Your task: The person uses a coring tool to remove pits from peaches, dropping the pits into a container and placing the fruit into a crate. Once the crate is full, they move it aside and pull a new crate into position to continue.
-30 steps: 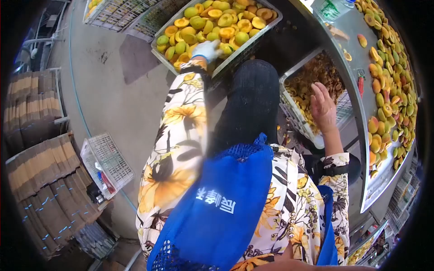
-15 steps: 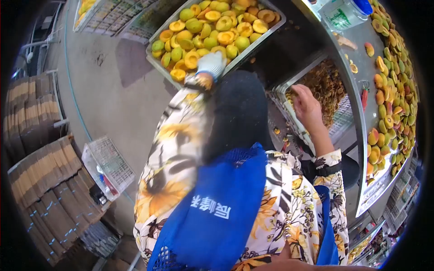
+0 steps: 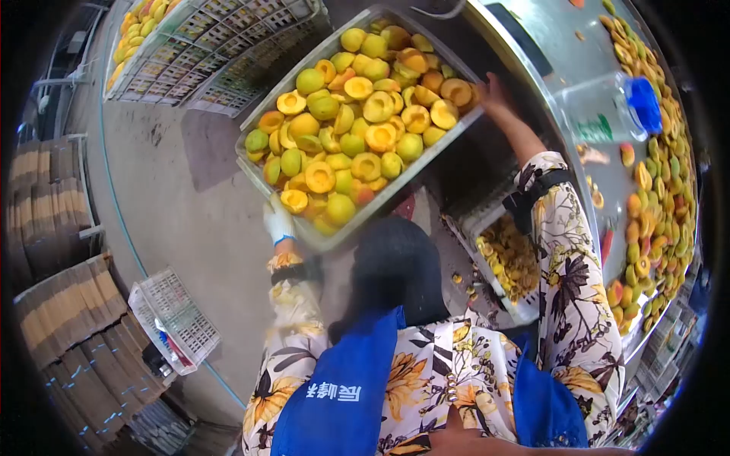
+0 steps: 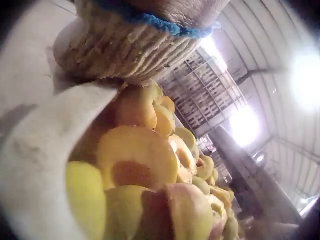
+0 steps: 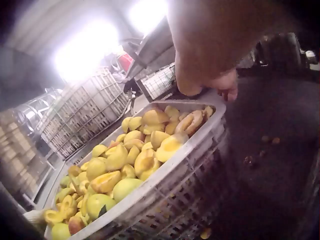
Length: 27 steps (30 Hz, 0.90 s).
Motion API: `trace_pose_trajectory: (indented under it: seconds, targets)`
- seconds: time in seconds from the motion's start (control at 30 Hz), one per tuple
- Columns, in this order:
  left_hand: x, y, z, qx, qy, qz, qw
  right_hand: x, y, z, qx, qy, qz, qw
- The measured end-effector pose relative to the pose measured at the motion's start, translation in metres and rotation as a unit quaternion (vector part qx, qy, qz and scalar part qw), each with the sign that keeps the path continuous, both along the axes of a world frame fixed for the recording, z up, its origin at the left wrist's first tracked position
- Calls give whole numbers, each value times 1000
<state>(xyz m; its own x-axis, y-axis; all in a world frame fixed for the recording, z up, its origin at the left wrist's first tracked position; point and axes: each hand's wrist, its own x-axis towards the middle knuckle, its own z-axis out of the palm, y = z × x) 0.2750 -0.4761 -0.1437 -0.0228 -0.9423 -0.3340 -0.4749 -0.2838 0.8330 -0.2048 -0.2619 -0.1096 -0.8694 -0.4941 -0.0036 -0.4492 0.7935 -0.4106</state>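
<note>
A grey plastic crate (image 3: 408,181) heaped with halved yellow-green fruit (image 3: 358,121), peach-like with pit hollows, lies in front of me above the floor. My left hand (image 3: 280,222), in a whitish knit glove with a blue cuff, grips the crate's near left corner. In the left wrist view the glove (image 4: 127,47) lies over the rim beside the fruit, its fingertips hidden. My bare right hand (image 3: 496,97) holds the rim at the opposite right corner. The right wrist view shows that hand's fingers (image 5: 227,85) bent down at the crate's corner.
To the right runs a metal table (image 3: 608,171) with many fruit halves (image 3: 646,205) and a blue-capped clear jar (image 3: 601,110). Below it stands a crate of scraps (image 3: 508,258). Stacked crates (image 3: 205,49) stand back left, a small white basket (image 3: 179,319) and flattened cardboard (image 3: 72,304) left.
My left hand has moved from the fruit to the crate's near left corner. My right hand has gone from over the scrap crate to the far right rim. The crate appears nearer and larger.
</note>
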Motion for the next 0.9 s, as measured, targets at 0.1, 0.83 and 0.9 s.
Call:
trace_pose_trajectory:
  seconds: [0.1,0.83,0.9]
  targets:
    - [17,-6,-24,45,-7,19,999,-37,-4,-44,31,-194,39,980]
    - [1,-112,23,-53,-191,-222,955,70,46,4,125,-98,-106,982]
    - [-2,-125,37,-59,-269,-319,907,72,46,1,123,-96,-111,981]
